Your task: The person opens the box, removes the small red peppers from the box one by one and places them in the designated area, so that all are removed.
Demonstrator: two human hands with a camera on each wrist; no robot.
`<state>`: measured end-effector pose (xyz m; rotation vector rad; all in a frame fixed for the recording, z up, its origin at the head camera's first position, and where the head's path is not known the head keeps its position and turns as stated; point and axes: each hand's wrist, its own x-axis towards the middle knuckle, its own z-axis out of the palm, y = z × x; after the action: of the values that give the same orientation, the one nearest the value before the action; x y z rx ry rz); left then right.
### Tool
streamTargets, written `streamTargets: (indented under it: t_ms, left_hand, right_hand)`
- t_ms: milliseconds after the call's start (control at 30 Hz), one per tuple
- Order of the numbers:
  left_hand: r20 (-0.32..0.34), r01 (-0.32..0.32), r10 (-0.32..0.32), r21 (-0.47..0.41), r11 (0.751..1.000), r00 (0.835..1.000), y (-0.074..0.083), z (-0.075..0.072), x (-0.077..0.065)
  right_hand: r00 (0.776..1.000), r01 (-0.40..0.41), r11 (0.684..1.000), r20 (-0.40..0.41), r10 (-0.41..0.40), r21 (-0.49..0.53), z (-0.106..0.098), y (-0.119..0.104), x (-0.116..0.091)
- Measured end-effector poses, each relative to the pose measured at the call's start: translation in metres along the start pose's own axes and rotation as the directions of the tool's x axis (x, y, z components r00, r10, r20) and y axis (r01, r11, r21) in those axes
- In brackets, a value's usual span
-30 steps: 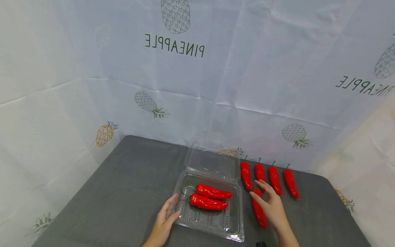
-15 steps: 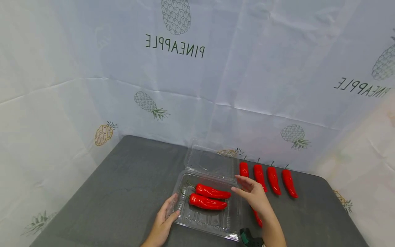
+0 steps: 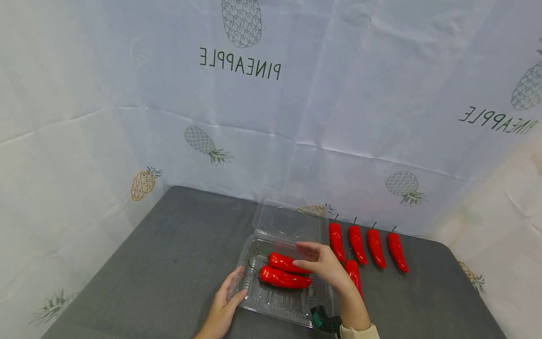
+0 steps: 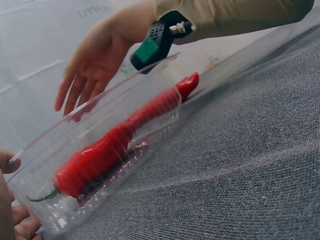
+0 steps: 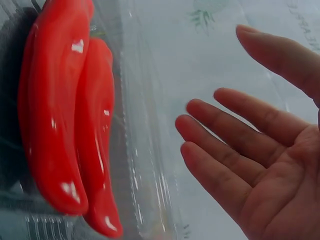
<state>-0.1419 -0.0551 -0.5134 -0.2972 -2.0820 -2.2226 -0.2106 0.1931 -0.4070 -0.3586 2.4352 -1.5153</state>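
Note:
A clear plastic clamshell container (image 3: pixel 288 303) stands on the table with its lid (image 3: pixel 292 222) laid back. Inside lie two red peppers, a rear pepper (image 3: pixel 279 260) and a front pepper (image 3: pixel 285 278), stems pointing left. My left hand (image 3: pixel 221 302) grips the container's left edge, thumb over the rim. Over the right part of the container hovers my right hand (image 3: pixel 327 269), hiding the rear pepper's tip. In the right wrist view the right hand's fingers (image 5: pixel 235 135) are spread and hold nothing. Through the container wall, the left wrist view shows a pepper (image 4: pixel 97 162).
Several more red peppers lie right of the container: a back row including a pepper (image 3: pixel 375 247), and a nearer pepper (image 3: pixel 353 275) partly behind the right forearm. The grey table (image 3: pixel 182 249) meets a pineapple-print cloth (image 3: pixel 338 94). A dark device (image 3: pixel 323 321) sits at the right wrist.
My right hand has moved left, from above the nearer loose pepper to over the container. My left hand keeps its grip, and the peppers have not moved.

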Motion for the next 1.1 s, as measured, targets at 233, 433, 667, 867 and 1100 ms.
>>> streamTargets:
  t_ms: [233,433,667,867,1100]
  left_hand:
    - [-0.011,-0.042,0.042,-0.003,0.999,0.999,-0.002,0.002,0.000]
    - [-0.013,-0.040,0.040,-0.004,0.999,0.999,-0.002,0.002,0.000]
    - [-0.015,-0.018,0.018,0.013,1.000,1.000,-0.002,0.003,0.000]
    - [-0.019,-0.013,0.013,0.009,1.000,1.000,-0.002,0.003,-0.001]
    - [-0.024,0.023,-0.022,0.031,0.999,0.999,0.000,0.002,-0.002]
  right_hand:
    - [0.990,0.038,0.998,0.140,-0.031,-0.048,0.009,0.000,0.010]
    - [0.974,0.048,0.993,0.223,-0.024,-0.106,0.015,0.004,0.019]
    - [0.954,0.035,0.995,0.299,-0.004,-0.099,0.019,0.009,0.024]
    - [0.946,0.036,0.989,0.324,0.012,-0.143,0.024,0.011,0.026]
    - [0.937,0.078,0.968,0.349,0.010,-0.237,0.029,0.012,0.027]
